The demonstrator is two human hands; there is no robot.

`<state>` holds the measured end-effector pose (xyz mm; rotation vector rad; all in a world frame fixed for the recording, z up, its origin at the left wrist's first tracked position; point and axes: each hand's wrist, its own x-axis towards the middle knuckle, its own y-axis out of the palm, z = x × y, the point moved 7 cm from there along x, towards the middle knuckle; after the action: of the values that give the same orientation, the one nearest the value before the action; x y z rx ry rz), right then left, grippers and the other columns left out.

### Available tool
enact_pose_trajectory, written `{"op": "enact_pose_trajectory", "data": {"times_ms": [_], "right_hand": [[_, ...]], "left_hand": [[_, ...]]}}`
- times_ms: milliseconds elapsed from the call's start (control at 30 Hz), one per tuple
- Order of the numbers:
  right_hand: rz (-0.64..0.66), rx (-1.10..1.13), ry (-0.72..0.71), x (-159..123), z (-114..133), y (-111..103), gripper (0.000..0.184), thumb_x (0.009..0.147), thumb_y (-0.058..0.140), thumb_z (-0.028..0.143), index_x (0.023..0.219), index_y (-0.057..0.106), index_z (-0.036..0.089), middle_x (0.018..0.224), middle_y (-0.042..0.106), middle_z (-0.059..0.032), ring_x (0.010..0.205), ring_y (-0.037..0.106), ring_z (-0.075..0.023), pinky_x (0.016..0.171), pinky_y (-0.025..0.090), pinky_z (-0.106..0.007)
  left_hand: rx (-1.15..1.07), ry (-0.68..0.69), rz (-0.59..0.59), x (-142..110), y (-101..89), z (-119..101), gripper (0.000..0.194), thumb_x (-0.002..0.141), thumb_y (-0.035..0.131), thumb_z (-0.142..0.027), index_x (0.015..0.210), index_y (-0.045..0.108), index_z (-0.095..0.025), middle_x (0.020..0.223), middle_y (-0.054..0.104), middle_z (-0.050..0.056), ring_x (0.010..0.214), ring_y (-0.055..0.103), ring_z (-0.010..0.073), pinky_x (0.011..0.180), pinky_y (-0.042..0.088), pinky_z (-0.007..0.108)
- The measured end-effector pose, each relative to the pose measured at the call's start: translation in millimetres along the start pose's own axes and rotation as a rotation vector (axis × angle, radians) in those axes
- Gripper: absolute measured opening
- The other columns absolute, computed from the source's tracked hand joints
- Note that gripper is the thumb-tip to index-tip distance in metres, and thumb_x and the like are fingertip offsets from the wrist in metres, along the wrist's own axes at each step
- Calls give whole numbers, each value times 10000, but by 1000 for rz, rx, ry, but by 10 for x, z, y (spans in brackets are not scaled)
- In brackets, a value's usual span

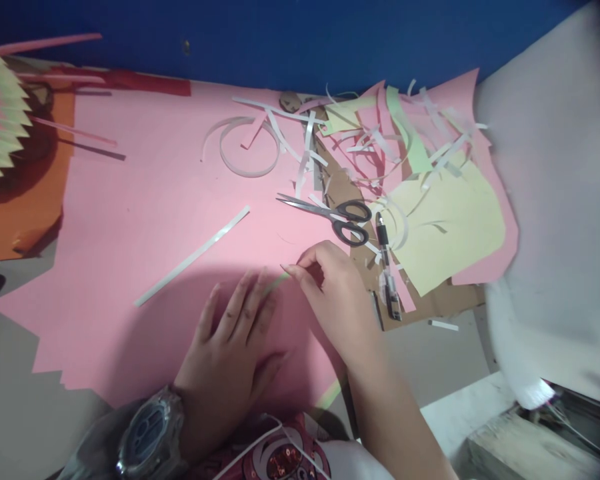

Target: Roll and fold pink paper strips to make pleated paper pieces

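Observation:
My left hand (230,347) lies flat on a large pink paper sheet (145,220), fingers stretched out and apart, a watch (150,433) on its wrist. My right hand (333,293) is beside it, fingers curled and pinching the end of a thin pale green paper strip (275,283) that runs under my left fingertips. Just beyond my right hand lie black-handled scissors (330,213) and a black pen (387,267).
A long white strip (193,257) lies on the pink sheet. Curled white strips (250,143) and a heap of pink, green and yellow paper scraps (420,167) sit at the back right on cardboard. A folded paper fan (0,120) and orange paper (25,200) are at left.

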<state>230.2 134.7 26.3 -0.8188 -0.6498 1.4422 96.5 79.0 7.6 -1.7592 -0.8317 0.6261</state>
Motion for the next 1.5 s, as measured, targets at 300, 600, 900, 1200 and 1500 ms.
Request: {"op": "enact_pose_trajectory", "data": {"times_ms": [300, 600, 900, 1200, 1500], "right_hand": [[-23, -17, 5, -27, 5, -11, 150, 859, 550, 238, 740, 469, 197, 778, 562, -9, 734, 501, -154, 667, 377, -288], [19, 5, -21, -69, 25, -21, 100, 871, 526, 191, 778, 489, 194, 834, 593, -9, 761, 527, -142, 655, 392, -268], [14, -21, 0, -102, 45, -46, 85, 878, 527, 222, 799, 505, 199, 826, 639, 4, 770, 567, -140, 671, 392, -260], [-2, -38, 27, -123, 49, -55, 128, 889, 510, 291, 796, 486, 207, 833, 661, 8, 765, 600, -149, 641, 395, -255], [-6, -153, -1, -172, 124, -86, 102, 895, 486, 269, 820, 471, 203, 806, 676, 6, 713, 621, -167, 585, 364, -258]], "left_hand": [[-24, -5, 11, 3, 15, 6, 578, 869, 422, -484, 1386, 352, -235, 1492, 241, 67, 1377, 212, 263, 1123, 92, 485], [-15, 6, 41, 11, -7, 2, 557, 875, 398, -502, 1388, 336, -294, 1487, 263, -8, 1360, 248, 272, 1120, 70, 483], [-4, 8, 29, 7, 16, 7, 563, 864, 405, -517, 1373, 373, -279, 1466, 323, 15, 1361, 241, 289, 1104, 111, 503], [8, 13, 25, -1, 21, 1, 594, 863, 397, -522, 1396, 328, -267, 1472, 315, 21, 1371, 209, 295, 1096, 132, 516], [-1, 49, 17, 20, -29, -22, 552, 870, 400, -499, 1360, 392, -243, 1497, 265, 52, 1377, 180, 317, 1093, 123, 545]]}}
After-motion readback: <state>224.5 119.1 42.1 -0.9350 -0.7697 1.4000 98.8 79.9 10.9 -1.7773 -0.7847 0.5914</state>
